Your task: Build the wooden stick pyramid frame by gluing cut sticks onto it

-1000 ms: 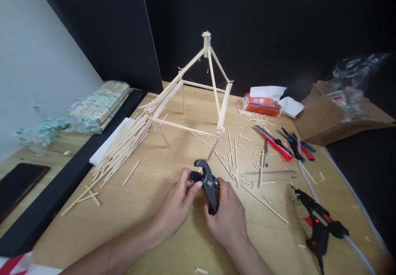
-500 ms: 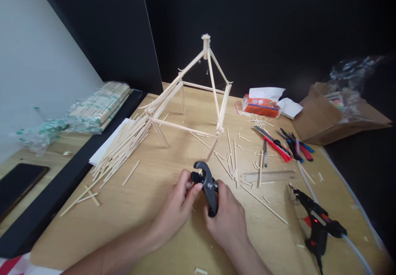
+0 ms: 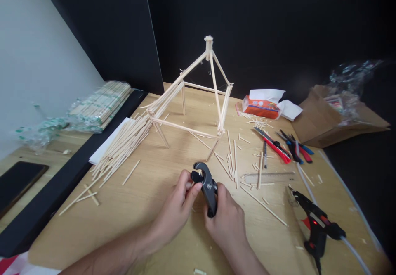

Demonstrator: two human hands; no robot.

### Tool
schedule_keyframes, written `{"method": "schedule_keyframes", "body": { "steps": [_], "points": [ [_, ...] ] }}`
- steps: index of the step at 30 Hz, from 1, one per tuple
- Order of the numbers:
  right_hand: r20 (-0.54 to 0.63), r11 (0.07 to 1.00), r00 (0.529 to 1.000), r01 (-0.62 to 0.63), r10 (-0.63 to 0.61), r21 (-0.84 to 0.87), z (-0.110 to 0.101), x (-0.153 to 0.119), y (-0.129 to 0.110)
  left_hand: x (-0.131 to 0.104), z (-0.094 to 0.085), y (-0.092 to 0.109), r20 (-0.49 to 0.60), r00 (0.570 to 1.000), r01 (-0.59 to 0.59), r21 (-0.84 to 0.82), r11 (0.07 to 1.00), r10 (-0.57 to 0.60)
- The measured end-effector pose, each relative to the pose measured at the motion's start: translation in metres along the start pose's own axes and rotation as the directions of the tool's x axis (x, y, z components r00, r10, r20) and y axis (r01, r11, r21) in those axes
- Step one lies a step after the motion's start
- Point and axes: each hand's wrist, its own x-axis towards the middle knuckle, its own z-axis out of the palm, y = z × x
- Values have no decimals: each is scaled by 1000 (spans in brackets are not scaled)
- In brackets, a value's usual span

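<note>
Carefully, the person brings both hands close together over the wooden table (image 3: 148,209). The left hand (image 3: 177,205) has thumb and forefinger pinched, with no gap, on what looks to be a thin stick (image 3: 200,172), which sits in the curved mouth of the black cutter (image 3: 208,186). The right hand (image 3: 227,219) is wrapped around the handles; how hard it presses, I cannot tell.

From my place, I judge the left fingertips to be the main risk: they touch the tool beside its mouth, so a slip during a squeeze could nip them. A short offcut could also jump away. The wooden frame (image 3: 215,89) stands just beyond, and a careless forward push could knock it.

To count: one cutter, one frame, one glue gun (image 3: 315,221) with its red light on, which may be hot, one red knife (image 3: 275,146), one clear ruler (image 3: 270,177), one tissue pack (image 3: 261,107), one phone (image 3: 21,184). The pliers (image 3: 295,146) overlap, perhaps two pairs. The piled sticks (image 3: 123,145) are too many for counting.
</note>
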Motion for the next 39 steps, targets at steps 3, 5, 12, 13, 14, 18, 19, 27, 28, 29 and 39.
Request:
{"method": "schedule_keyframes", "body": {
  "steps": [3, 5, 12, 13, 14, 18, 19, 27, 28, 29, 39],
  "points": [
    [-6, 1000, 1000, 0, 0, -7, 0, -1, 0, -1, 0, -1, -8, 1000, 1, -4, 1000, -1],
    [-5, 1000, 1000, -4, 4, -16, 1, -1, 0, -1, 0, -1, -14, 1000, 6, -1, 1000, -6],
    [3, 1000, 1000, -13, 13, -19, 3, 1, -1, 0, 2, -1, -34, 999, 40, 21, 999, -39],
    [0, 1000, 1000, -13, 13, -21, 4, 1, -1, 0, 2, -1, -38, 998, 42, 22, 999, -41],
    [-4, 1000, 1000, -11, 11, -24, 4, 1, -1, 0, 2, -1, -41, 998, 42, 21, 999, -41],
    [-21, 999, 1000, -11, 10, -34, 3, 0, -1, -1, 2, -2, -33, 999, 35, 7, 999, -35],
    [-22, 999, 1000, -13, 12, -36, 3, -1, -1, -1, 2, -2, -30, 999, 35, 7, 999, -35],
    [-25, 999, 1000, -7, 6, -48, 6, -2, 0, -2, 3, -3, -39, 998, 39, 19, 999, -39],
    [-25, 999, 1000, -8, 6, -53, 6, -2, 0, -2, 3, -3, -38, 998, 41, 17, 999, -40],
    [-25, 998, 1000, -10, 8, -59, 6, -2, 0, -2, 3, -2, -38, 998, 42, 15, 999, -41],
    [-4, 992, 1000, -6, 6, -125, 9, -2, -2, 1, 4, -5, -58, 997, 43, 12, 999, -43]
  ]
}}
